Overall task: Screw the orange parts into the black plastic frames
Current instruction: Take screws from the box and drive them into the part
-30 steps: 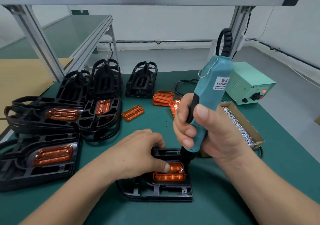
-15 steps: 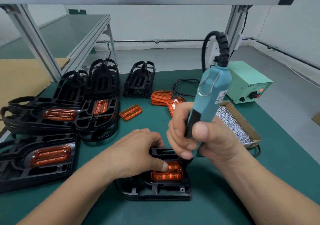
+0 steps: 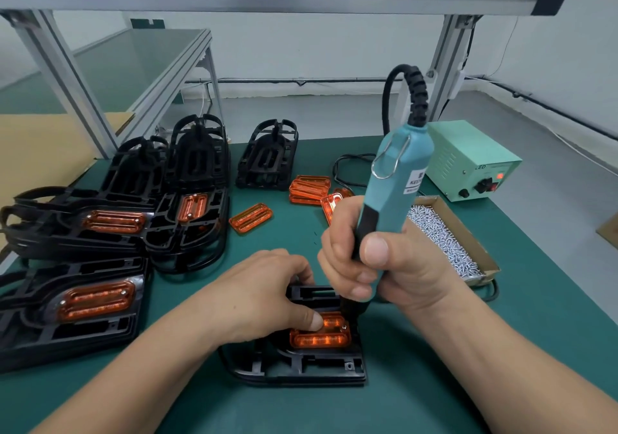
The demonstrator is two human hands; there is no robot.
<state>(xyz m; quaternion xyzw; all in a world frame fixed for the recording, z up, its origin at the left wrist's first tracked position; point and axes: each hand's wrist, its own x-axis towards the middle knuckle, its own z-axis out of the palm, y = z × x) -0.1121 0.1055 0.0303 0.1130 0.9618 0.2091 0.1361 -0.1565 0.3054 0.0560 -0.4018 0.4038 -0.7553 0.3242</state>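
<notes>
A black plastic frame [image 3: 301, 365] lies flat on the green mat right in front of me, with an orange part [image 3: 321, 339] seated in it. My left hand [image 3: 264, 294] rests over the frame's left side, its thumb pressing on the orange part and its fingers curled over the far edge. My right hand [image 3: 374, 266] grips a teal electric screwdriver [image 3: 394, 179] upright, tilted slightly right. Its black tip end sits at the orange part's right end, where a small screw head [image 3: 344, 326] shows.
Black frames with orange parts fitted [image 3: 97, 299] are stacked at the left, bare frames [image 3: 267, 156] stand behind. Loose orange parts [image 3: 309, 189] lie mid-table. A cardboard box of screws [image 3: 448, 243] and a green power supply [image 3: 468, 159] sit to the right.
The screwdriver's top has swung left and come more upright, and my right hand has shifted slightly left with it. The left hand has stayed on the frame.
</notes>
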